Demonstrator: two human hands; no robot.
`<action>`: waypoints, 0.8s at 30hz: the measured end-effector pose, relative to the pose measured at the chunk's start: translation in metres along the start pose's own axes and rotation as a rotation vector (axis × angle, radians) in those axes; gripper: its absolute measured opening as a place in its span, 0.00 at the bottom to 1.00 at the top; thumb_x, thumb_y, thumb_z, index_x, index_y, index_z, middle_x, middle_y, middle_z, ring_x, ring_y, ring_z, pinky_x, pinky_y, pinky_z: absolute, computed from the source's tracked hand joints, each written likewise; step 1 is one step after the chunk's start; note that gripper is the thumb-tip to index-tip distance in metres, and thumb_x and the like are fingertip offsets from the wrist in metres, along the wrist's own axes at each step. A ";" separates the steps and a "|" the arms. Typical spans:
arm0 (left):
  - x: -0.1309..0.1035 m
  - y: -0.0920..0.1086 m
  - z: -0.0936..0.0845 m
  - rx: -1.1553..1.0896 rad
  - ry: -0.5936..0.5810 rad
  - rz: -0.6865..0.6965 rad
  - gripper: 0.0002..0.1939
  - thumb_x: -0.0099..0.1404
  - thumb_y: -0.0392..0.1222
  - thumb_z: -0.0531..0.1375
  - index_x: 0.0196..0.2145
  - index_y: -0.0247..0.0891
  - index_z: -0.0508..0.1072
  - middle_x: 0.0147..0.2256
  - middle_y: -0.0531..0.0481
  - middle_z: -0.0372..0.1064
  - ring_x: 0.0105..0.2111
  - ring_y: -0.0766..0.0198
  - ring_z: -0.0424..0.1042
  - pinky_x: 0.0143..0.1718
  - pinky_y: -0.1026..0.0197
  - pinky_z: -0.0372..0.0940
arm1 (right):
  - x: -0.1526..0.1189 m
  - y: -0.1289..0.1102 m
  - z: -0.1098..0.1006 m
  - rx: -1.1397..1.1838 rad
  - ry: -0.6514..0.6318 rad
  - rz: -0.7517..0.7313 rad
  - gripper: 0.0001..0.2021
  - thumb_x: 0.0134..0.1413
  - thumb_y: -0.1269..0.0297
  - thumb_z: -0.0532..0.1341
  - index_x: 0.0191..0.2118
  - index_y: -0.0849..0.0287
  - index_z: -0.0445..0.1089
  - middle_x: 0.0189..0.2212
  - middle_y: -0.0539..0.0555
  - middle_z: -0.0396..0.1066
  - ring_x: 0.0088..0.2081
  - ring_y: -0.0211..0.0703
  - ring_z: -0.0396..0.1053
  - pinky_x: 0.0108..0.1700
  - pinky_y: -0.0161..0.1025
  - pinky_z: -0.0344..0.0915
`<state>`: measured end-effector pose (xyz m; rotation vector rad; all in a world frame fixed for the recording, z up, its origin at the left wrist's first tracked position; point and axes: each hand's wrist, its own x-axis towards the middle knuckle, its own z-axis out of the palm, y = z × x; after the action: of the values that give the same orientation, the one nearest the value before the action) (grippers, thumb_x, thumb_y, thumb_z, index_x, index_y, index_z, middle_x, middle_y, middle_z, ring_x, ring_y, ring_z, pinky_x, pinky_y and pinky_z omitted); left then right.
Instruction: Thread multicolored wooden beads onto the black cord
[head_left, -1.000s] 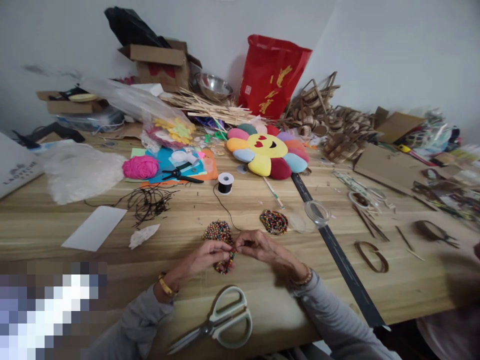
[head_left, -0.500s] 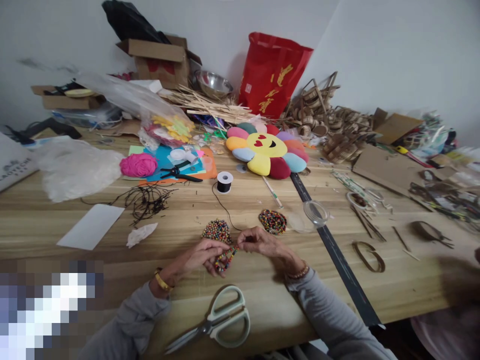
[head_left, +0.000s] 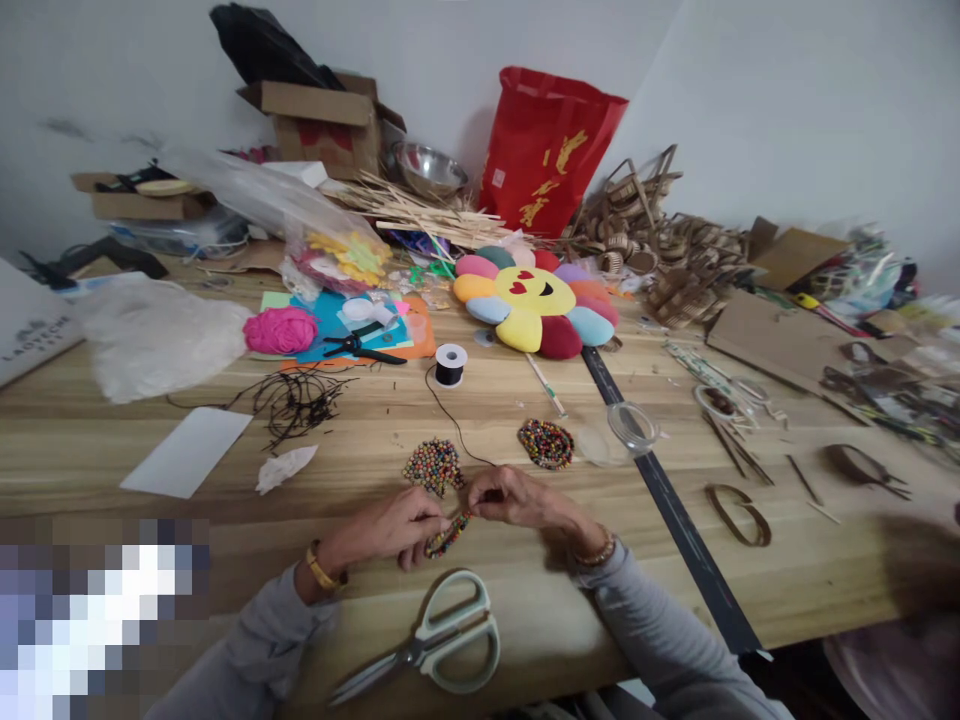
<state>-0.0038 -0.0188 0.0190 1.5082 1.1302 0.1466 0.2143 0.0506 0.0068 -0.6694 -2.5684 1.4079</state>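
Observation:
A short string of coloured beads (head_left: 448, 540) hangs in a loop between my two hands. My left hand (head_left: 397, 525) pinches it, with the fingers partly hiding the beads. At its upper end, my right hand (head_left: 510, 497) is closed, thumb and forefinger together on the bead string. A thin black cord runs from a white spool (head_left: 450, 366) to my right hand. Just beyond my hands lies a heap of loose coloured beads (head_left: 433, 466). To its right rests a coiled pile of strung beads (head_left: 546, 443). Large scissors (head_left: 450, 645) with pale handles lie nearest to me.
A black ruler-like strip (head_left: 690, 545) crosses the table on the right, under a clear round lid (head_left: 631, 428). A flower cushion (head_left: 536, 300) lies further back. At left are tangled black cords (head_left: 296, 405), pliers (head_left: 360, 347) and a white card (head_left: 187, 452).
My left hand has drawn slightly towards me and turned, and the bead loop looks narrower. My right hand has shifted a little down and left, still pinching.

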 end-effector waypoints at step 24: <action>0.015 -0.015 0.000 0.107 0.233 0.173 0.10 0.57 0.39 0.57 0.29 0.33 0.77 0.19 0.53 0.65 0.20 0.69 0.59 0.22 0.68 0.52 | 0.004 -0.008 0.008 -0.204 0.095 -0.071 0.03 0.53 0.76 0.59 0.31 0.62 0.67 0.27 0.49 0.64 0.29 0.35 0.60 0.32 0.31 0.57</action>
<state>-0.0041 -0.0107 -0.0012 1.7170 1.2045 0.3944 0.2053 0.0421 0.0085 -0.6487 -2.6541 1.0760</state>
